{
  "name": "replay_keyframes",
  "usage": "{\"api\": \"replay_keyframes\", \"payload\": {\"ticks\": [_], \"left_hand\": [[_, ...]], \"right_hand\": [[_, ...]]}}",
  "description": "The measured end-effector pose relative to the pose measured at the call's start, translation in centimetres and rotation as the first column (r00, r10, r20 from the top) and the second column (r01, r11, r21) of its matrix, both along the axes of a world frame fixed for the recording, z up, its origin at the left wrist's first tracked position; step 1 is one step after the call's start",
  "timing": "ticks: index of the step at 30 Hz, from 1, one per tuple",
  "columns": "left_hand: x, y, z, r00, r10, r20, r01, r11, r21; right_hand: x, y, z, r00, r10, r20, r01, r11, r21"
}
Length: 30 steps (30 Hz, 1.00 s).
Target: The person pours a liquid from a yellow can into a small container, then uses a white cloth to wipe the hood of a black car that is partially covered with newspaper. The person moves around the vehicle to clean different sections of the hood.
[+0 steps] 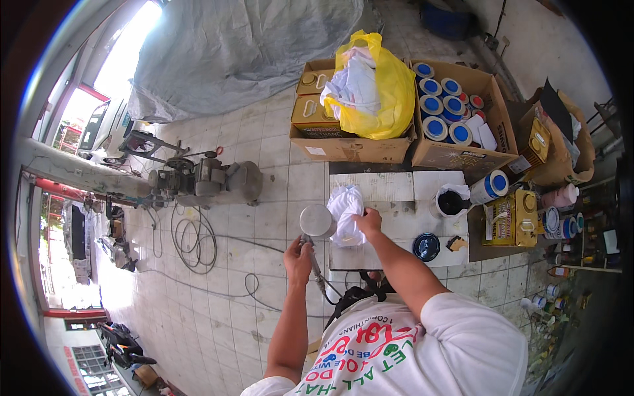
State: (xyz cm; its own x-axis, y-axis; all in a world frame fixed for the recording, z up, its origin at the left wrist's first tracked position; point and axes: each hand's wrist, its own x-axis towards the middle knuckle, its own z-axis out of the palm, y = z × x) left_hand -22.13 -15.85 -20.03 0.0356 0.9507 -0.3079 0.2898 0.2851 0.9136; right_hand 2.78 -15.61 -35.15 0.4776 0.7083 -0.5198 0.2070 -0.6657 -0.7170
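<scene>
Spray gun (316,223), likely rigid and top-heavy with its round grey cup (317,220), is just left of the white rag (345,214), best held below the cup, where the left hand (298,259) grips, while the right hand (370,223) clasps that seemingly soft rag.

Looks like a painting workshop we're in: an air compressor (214,178) squats at nine o'clock, a hose (216,247) loops across the tiled floor (198,310), and over at two a carton (456,156) is crammed with blue-topped cans (431,104). Dark liquid (452,204) sits in a tub (457,188) at three, and there's a motorcycle (123,343) at eight.
</scene>
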Motion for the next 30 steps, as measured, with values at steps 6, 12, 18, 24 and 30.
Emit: {"api": "replay_keyframes", "payload": {"ticks": [6,12,18,24,30], "left_hand": [[0.0,-0.3,-1.5,0.998,-0.016,0.06,0.015,1.0,0.012],[6.8,0.5,-0.9,0.981,-0.191,-0.023,0.192,0.976,0.103],[10.3,1.1,0.9,0.897,-0.401,-0.184,0.427,0.894,0.134],[12.2,1.2,-1.2,0.896,-0.442,-0.04,0.432,0.849,0.305],[13.1,1.9,5.3,0.562,-0.809,-0.173,0.827,0.551,0.107]], "right_hand": [[4.8,-3.6,13.0,0.578,0.097,-0.81,0.427,0.81,0.402],[5.5,-5.6,24.7,0.822,0.464,0.331,-0.549,0.487,0.679],[6.8,-7.6,29.9,0.43,0.455,0.78,-0.835,0.53,0.151],[8.3,-8.4,28.8,0.394,0.49,0.778,-0.818,0.573,0.054],[10.3,-9.1,30.1,0.464,0.484,0.742,-0.743,0.669,0.028]]}}
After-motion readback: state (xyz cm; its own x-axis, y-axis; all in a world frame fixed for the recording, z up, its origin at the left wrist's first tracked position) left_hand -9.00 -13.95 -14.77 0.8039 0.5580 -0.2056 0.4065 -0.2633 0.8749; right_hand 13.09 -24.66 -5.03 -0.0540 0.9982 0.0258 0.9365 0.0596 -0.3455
